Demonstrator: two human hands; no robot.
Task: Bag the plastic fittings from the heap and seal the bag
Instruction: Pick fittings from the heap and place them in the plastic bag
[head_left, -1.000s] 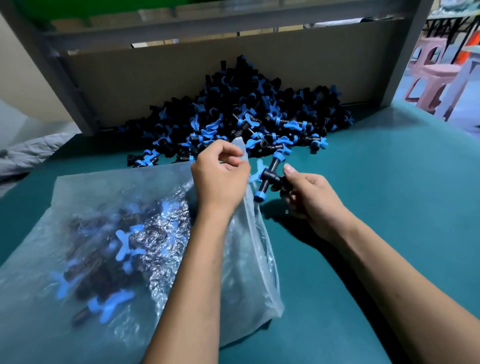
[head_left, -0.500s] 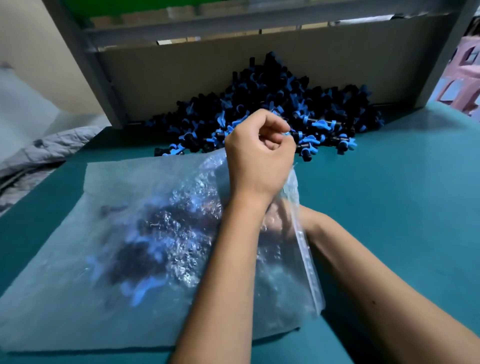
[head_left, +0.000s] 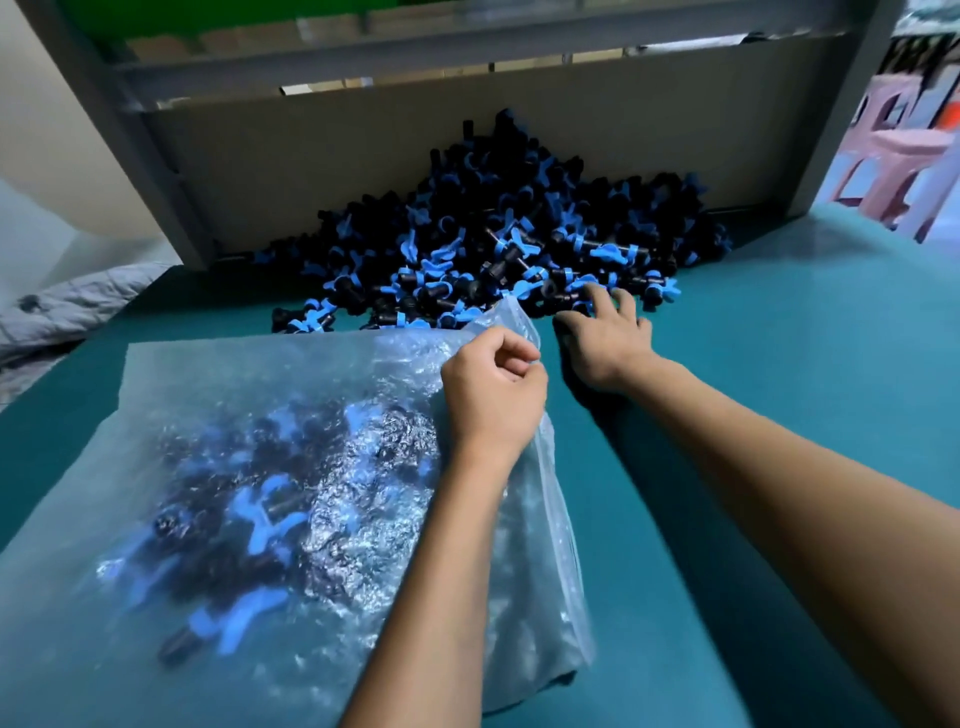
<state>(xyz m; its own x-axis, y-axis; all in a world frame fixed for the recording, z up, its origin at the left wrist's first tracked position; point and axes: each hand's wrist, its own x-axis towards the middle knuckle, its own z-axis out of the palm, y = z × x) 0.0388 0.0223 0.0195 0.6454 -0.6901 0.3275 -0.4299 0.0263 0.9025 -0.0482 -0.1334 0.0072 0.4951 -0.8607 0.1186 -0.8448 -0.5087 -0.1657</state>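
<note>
A heap of black and blue plastic fittings (head_left: 498, 234) lies against the cardboard back wall of the teal table. A clear plastic bag (head_left: 218, 415) lies flat at the front left, with several fittings (head_left: 260, 525) showing through it. My left hand (head_left: 493, 389) pinches the bag's upper right mouth edge and holds it lifted. My right hand (head_left: 605, 332) lies palm down at the heap's near edge, its fingers spread over the fittings there. I cannot see whether it has hold of one.
The teal table (head_left: 779, 364) stretches to the right of the bag. A grey metal frame (head_left: 156, 171) and a cardboard panel (head_left: 311, 150) close off the back. Grey cloth (head_left: 67, 306) lies off the left edge; a pink stool (head_left: 904, 161) stands at the far right.
My right hand carried fittings into the bag, then came out empty and reached forward to the heap's edge. My left hand kept its hold on the bag's mouth.
</note>
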